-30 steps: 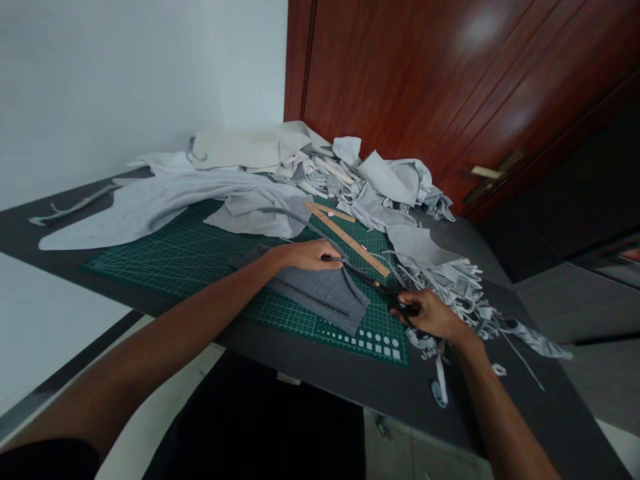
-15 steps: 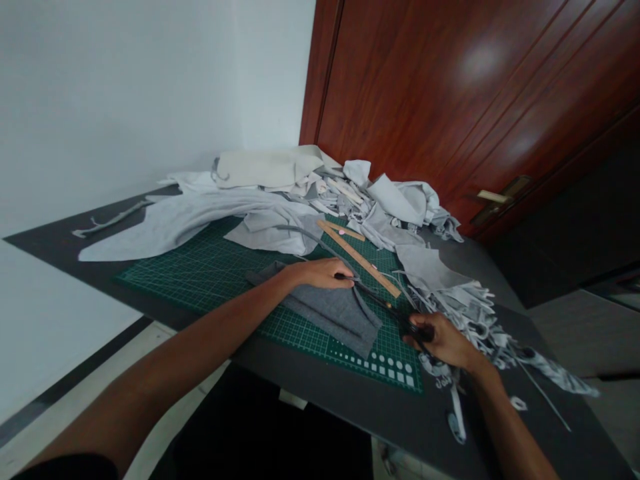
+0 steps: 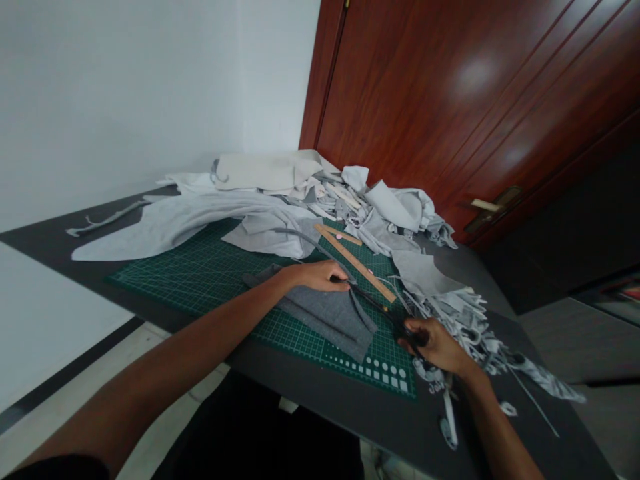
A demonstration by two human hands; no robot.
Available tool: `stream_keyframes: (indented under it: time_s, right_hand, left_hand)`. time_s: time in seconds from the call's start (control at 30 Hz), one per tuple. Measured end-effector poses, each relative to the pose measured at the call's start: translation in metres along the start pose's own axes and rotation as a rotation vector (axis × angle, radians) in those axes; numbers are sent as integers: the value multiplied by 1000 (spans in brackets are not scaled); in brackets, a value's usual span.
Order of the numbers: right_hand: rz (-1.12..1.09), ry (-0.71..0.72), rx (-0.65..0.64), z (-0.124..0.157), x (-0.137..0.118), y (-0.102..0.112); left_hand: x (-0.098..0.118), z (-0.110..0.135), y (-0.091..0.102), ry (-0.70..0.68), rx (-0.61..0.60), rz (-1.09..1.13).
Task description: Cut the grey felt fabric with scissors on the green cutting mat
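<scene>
My left hand is closed on the upper edge of a dark grey fabric piece, which lies on a green gridded cutting mat. In my right hand are black-handled scissors. Their blades point left along the fabric's edge and reach close to my left fingers. A narrow grey strip curves away from the fabric near that edge. How far apart the blades are is hard to make out.
Beyond the fabric lies a wooden triangle ruler. White cloth and a cream fabric piece are at the back. Heaped grey scraps line the right side of the dark table. A wooden door stands behind.
The whole view has shifted slightly. Both hands keep nearly the same places on the fabric and the scissors; no clear movement of the fabric shows.
</scene>
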State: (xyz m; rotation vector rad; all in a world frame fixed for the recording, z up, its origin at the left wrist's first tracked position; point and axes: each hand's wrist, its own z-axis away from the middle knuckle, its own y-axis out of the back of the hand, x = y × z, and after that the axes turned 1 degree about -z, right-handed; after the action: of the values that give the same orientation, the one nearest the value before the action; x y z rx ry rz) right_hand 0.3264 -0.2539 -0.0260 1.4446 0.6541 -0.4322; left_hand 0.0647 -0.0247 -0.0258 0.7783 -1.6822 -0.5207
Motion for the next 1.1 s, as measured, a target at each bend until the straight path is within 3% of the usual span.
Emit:
stream_keyframes:
  time_s: [0.27,0.63,0.8,1.1]
  right_hand:
    - [23,-23,-8,-5,1,-7]
    - [-87,-63,-9,-13,-3,-18]
    - [-161,-84,6,-20,-8,-20]
    - [-369,-176,-61,-27,-7,-25]
  left_hand:
    - [-3,-2,-3,-8,53,60]
    - [-17,-4,-8,77,114,361]
    - [-25,-4,-8,161,109,370]
    - [-26,-6,-8,175,162,336]
